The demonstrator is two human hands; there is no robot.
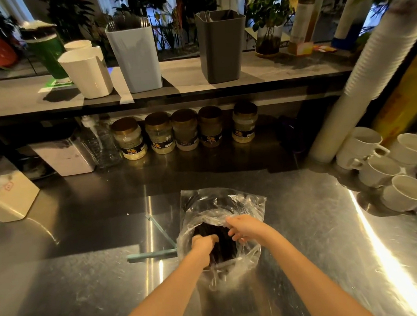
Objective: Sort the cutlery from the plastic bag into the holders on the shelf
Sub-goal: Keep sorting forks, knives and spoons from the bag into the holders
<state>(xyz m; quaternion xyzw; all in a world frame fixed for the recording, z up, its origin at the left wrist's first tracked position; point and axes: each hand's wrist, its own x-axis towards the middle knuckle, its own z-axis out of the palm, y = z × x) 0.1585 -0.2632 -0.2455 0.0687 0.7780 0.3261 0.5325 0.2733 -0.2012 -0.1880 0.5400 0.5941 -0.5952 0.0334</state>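
Note:
A clear plastic bag [221, 201] lies on the steel counter, holding a dark bundle of cutlery [221, 241]. My left hand [204, 243] is inside the bag's mouth, fingers curled round the dark cutlery. My right hand [245, 226] pinches the bag's upper edge and holds the mouth wide. On the shelf above stand a light blue holder [134, 59] with metal cutlery showing at its rim and a dark grey holder [221, 47]. A white holder [88, 72] stands left of the blue one.
Several jars [185, 131] line the back of the counter under the shelf [283, 69]. White mugs [388, 168] and a tall stack of paper cups [360, 76] stand at the right. A white box [6, 198] sits at the left. Blue tape strips [158, 236] mark the counter beside the bag.

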